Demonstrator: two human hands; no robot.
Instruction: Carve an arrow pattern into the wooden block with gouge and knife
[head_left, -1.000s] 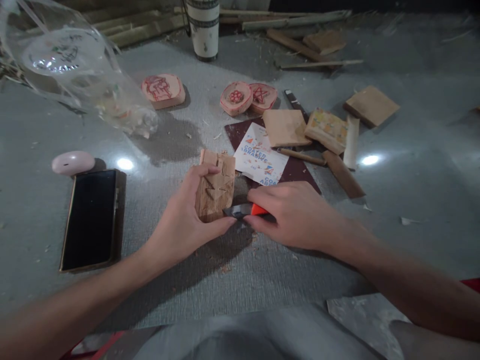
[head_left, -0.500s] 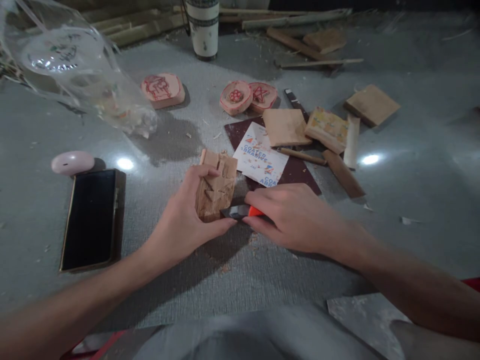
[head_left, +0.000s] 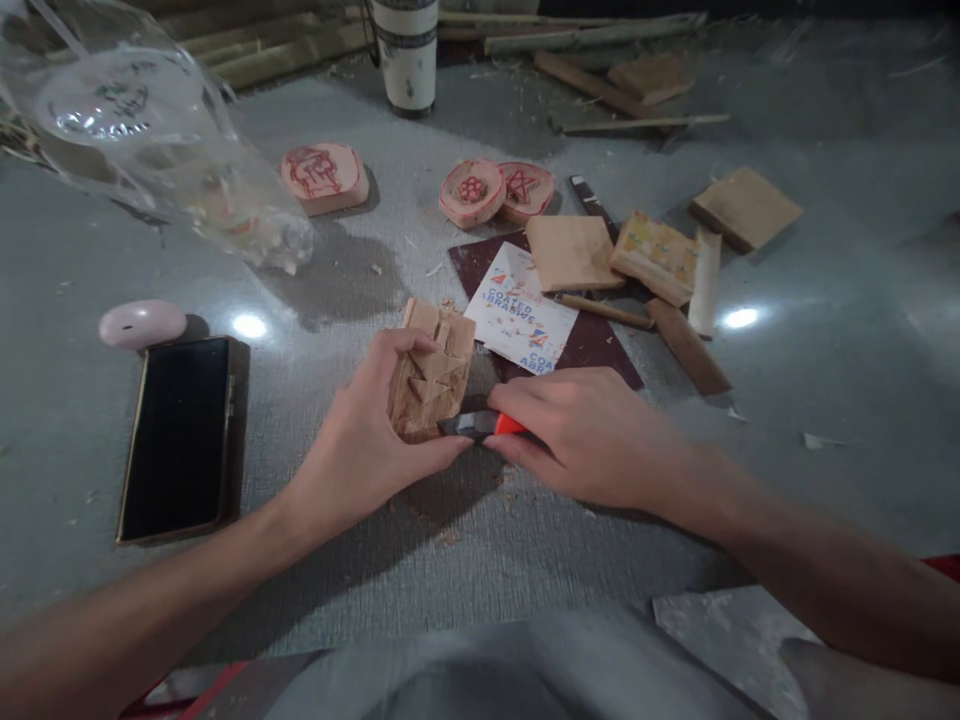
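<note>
My left hand (head_left: 367,430) grips a carved wooden block (head_left: 431,385) from its left side, with the thumb along the near edge and a finger over the top. Grooves and notches mark the block's upper face. In my right hand (head_left: 592,435) is a utility knife (head_left: 510,424) with an orange part showing; most of its handle is hidden by the fingers. The blade meets the block's lower right corner, close to my left thumb. Beyond the block lie a printed white abrasive sheet (head_left: 517,310) and a dark red sheet (head_left: 600,355).
A phone (head_left: 176,440) and a pink oval case (head_left: 142,324) lie at left. Behind stand a clear plastic bag (head_left: 172,140) and a tumbler (head_left: 407,60). Red-marked wooden pieces (head_left: 326,178) and several plain blocks (head_left: 746,208) lie across the back and right, among shavings.
Both hands keep nearly the same place and grip. The knife blade has shifted very slightly to the left against the block's corner.
</note>
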